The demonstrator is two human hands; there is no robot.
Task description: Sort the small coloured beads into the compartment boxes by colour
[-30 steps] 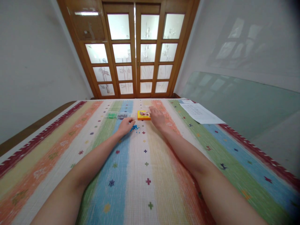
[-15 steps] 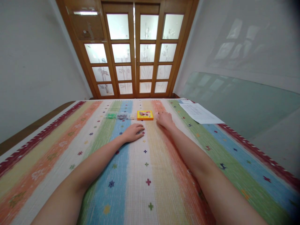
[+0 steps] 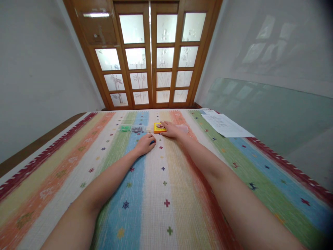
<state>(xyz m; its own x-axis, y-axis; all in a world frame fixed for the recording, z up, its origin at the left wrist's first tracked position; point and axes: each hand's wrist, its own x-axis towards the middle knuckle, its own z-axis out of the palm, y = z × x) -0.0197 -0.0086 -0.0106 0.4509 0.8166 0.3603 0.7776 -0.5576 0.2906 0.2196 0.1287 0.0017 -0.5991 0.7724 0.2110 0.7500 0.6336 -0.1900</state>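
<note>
My left hand (image 3: 145, 144) lies on the striped cloth (image 3: 163, 194) with its fingers curled over a few small blue pieces (image 3: 152, 142), one showing at the fingertips. Just beyond it, my right hand (image 3: 172, 130) rests with its fingers laid across the right part of a small yellow board (image 3: 156, 128). Only the board's left end shows. Both forearms stretch out from the near edge towards the far middle of the cloth.
Clear bags of green pieces (image 3: 125, 128) and dark pieces (image 3: 136, 129) lie left of the board. Another clear bag (image 3: 184, 128) sits right of my right hand. A printed sheet (image 3: 225, 125) lies far right. Wooden glazed doors (image 3: 151, 59) stand beyond.
My left hand went from flat over the blue pieces to curled around them. My right hand moved from right of the yellow board back onto it, covering its right part.
</note>
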